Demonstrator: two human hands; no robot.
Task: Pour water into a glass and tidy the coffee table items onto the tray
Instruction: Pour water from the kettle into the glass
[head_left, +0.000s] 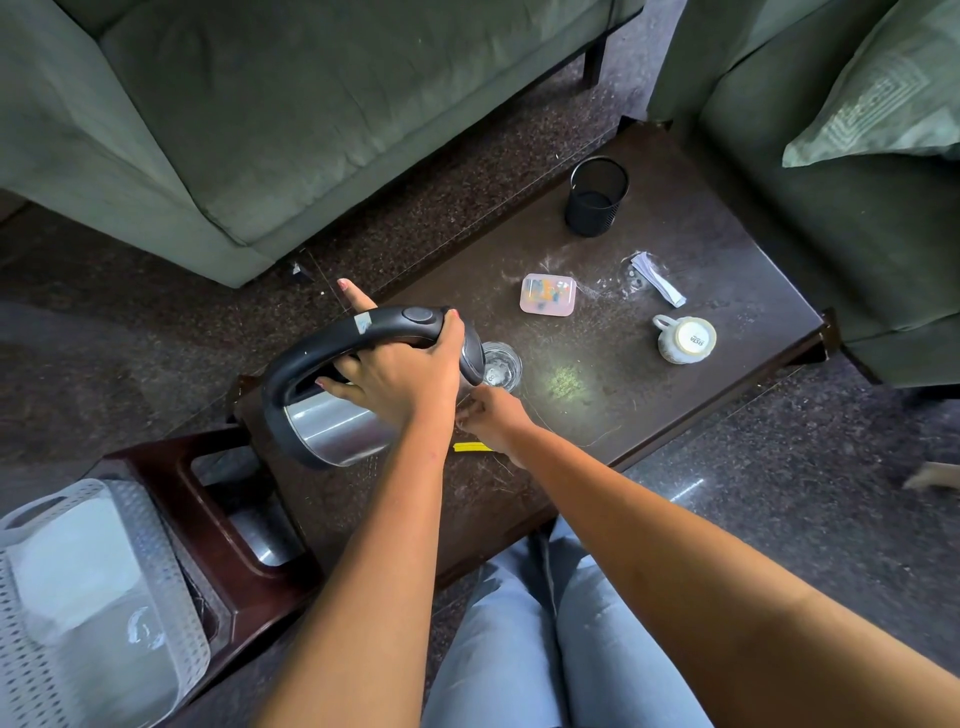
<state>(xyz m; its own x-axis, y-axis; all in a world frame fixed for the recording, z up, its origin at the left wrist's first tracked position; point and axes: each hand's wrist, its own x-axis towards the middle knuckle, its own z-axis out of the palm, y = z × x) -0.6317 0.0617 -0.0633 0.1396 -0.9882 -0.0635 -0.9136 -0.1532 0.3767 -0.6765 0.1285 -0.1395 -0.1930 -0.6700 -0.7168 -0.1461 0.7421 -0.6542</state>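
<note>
Currently pouring: your left hand (400, 374) grips tilted kettle (337, 415) over glass (501, 365); right hand (491, 418) fingers' hold unclear; next, level kettle.

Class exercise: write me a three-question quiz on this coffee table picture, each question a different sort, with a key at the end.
1. True or false: the kettle is tilted with its spout over the glass.
2. Which hand grips the kettle handle? A) left hand B) right hand C) both
3. Fill in: the white teacup lies on its ____ on the coffee table.

Key
1. True.
2. A. The right hand is low beside the base of the glass.
3. Side; its stamped base faces the camera.
</note>
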